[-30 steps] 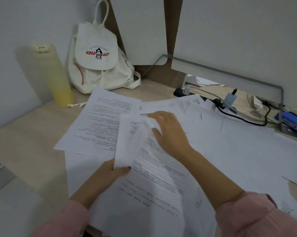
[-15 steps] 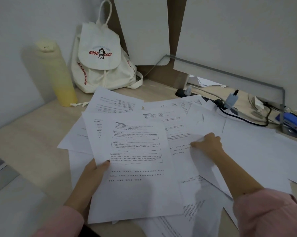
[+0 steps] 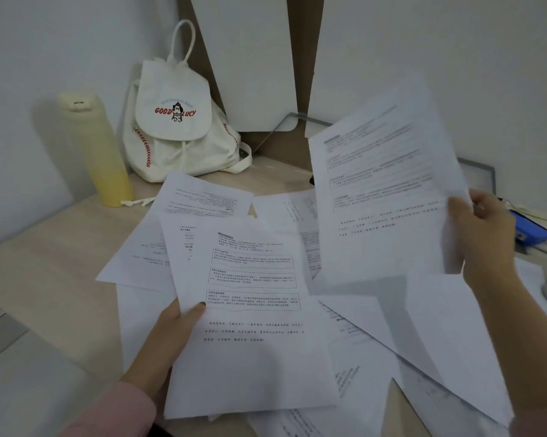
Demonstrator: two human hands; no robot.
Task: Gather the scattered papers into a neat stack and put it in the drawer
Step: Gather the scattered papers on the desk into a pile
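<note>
Person, two arms in the head view.

1. Left hand [image 3: 174,329]: bare. The thumbnail [image 3: 200,305] is dark, seemingly varnished.
2. Left sleeve [image 3: 114,411]: pink, plain, soft matte cloth, long cut. It ends in a rounded, slightly bunched cuff at the wrist.
3. Right hand [image 3: 483,238]: bare, with motion blur along the fingers [image 3: 458,212].
4. Right forearm [image 3: 518,326]: bare from the wrist onward.
5. Right sleeve [image 3: 541,429]: only a sliver shows at the lower right corner, dim and blurred, so the cloth cannot be told.
</note>
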